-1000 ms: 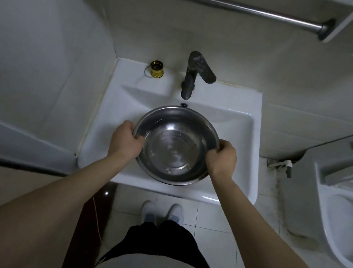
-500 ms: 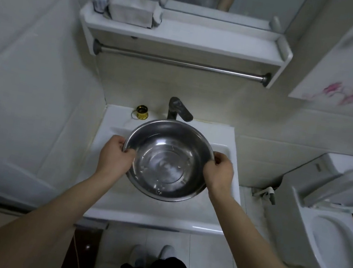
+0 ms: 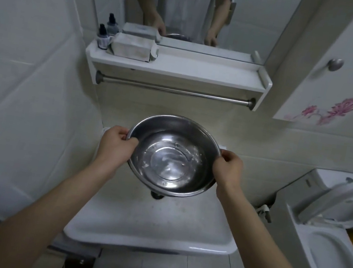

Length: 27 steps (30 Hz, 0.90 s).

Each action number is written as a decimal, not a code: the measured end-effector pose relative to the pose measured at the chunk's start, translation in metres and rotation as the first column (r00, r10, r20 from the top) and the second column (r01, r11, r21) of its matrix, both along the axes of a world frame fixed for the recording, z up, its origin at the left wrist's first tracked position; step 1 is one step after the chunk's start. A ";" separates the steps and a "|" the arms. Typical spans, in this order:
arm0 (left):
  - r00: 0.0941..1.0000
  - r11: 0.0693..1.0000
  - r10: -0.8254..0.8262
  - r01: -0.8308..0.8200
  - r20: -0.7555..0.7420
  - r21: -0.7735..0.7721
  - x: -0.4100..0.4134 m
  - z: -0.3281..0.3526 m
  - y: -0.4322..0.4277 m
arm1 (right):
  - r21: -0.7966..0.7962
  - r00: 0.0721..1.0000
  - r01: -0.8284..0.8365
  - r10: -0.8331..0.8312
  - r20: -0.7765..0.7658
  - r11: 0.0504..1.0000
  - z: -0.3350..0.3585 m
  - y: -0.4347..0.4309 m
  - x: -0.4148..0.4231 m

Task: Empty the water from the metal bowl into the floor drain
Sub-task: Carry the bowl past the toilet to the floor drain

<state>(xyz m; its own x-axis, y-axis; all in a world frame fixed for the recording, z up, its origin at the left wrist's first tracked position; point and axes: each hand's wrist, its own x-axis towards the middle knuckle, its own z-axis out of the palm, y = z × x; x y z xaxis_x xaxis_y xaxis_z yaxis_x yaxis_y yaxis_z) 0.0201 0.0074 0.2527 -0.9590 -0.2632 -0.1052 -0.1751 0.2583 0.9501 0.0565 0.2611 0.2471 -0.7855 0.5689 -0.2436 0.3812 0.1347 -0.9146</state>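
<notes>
Round stainless-steel bowl (image 3: 173, 156), shallow water inside, is now higher than 0.5 s ago, held in the air above the white ceramic sink (image 3: 150, 230). Left hand (image 3: 116, 147) and right hand (image 3: 227, 170) unchanged: fingers clenched over opposite rim edges, grasping the bowl.

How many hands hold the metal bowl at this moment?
2. The left hand grips the left rim of the metal bowl; the right hand grips the right rim.

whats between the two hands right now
The metal bowl, with shallow water in it. The left hand and right hand each grip its rim on opposite sides, above the sink. The head view shows this.
</notes>
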 end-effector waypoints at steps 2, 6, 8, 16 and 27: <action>1.000 0.999 -0.014 0.013 0.019 0.038 -0.004 0.007 0.001 | 0.000 1.000 0.005 -0.005 -0.016 1.000 0.009 0.001 -0.001; 0.999 0.995 -0.020 0.017 0.035 0.102 -0.008 0.019 0.005 | -0.002 0.999 0.027 -0.027 -0.047 1.000 0.026 0.005 -0.002; 0.999 0.992 -0.023 0.019 0.034 0.123 -0.007 0.024 0.009 | 0.000 0.998 0.034 -0.034 -0.051 0.999 0.032 0.008 -0.001; 0.998 0.978 -0.039 0.029 0.043 0.205 0.000 0.040 0.032 | -0.014 0.998 0.034 -0.035 -0.059 0.999 0.051 0.032 0.008; 0.997 0.968 -0.002 -0.016 0.073 0.252 0.019 0.049 0.087 | -0.013 0.997 -0.023 0.022 -0.074 1.000 0.068 0.092 0.027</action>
<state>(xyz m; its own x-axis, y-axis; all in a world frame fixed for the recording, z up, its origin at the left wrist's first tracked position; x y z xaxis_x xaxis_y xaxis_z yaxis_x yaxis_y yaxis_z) 0.0389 0.0949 0.3014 -0.9446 -0.2259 -0.2379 -0.2466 0.0107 0.9691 0.0834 0.3530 0.3149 -0.8142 0.5476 -0.1928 0.3100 0.1292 -0.9419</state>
